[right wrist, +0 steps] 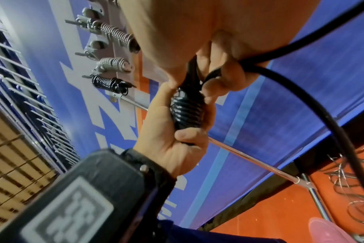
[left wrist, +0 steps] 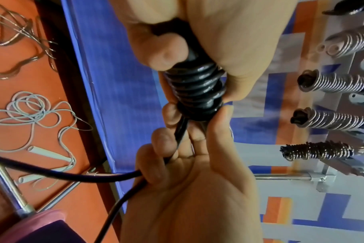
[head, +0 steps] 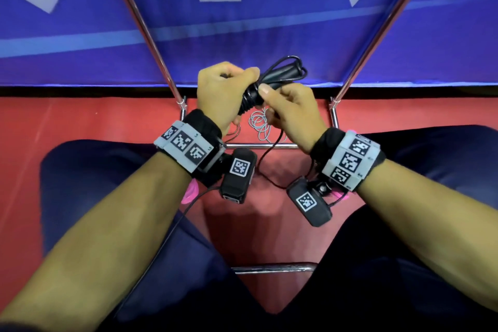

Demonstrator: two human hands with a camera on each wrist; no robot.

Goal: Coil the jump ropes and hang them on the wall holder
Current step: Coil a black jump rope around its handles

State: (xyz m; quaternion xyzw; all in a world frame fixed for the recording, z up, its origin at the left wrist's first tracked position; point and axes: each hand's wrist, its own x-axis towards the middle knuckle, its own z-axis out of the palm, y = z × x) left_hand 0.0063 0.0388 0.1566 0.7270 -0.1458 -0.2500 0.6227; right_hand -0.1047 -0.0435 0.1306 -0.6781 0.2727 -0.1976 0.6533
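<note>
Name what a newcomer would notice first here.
Dead centre of the head view, the left hand and right hand grip a black jump rope, its cord wound in tight turns round the handles. On the wall, coiled ropes already hang on the wall holder. A loose pale rope lies tangled on the red floor below.

Left grip [head: 221,94] and right grip [head: 291,110] close together, fingers curled, forearms forward.

Glossy black jump rope [left wrist: 195,88] (smooth, plastic-looking); shiny metal bars [head: 147,35]; matt red floor [head: 80,121].
</note>
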